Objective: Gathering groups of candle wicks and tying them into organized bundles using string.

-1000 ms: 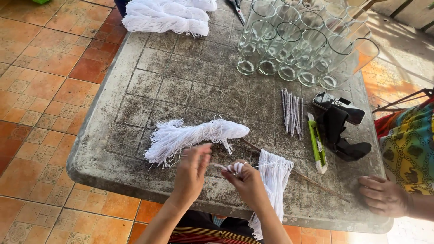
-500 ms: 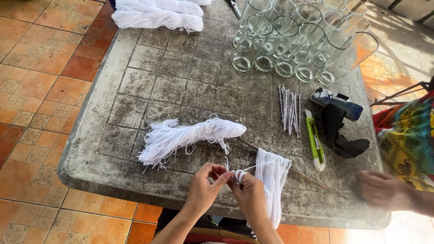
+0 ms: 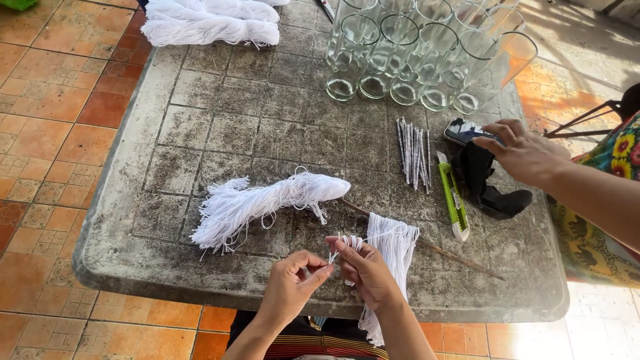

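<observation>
Head view: two hands work white string at the table's near edge.

The left hand (image 3: 290, 285) pinches a string end; the right hand (image 3: 365, 270) pinches small loops of the string (image 3: 393, 243), whose strands hang over the table (image 3: 160, 93) edge. A loose bundle (image 3: 267, 203) lies just left, with bare tabletop beyond it. Glasses (image 3: 413, 53) crowd the far edge. Another person's hand (image 3: 523, 153) touches a phone (image 3: 467, 131) by the green cutter (image 3: 453, 203).
</observation>
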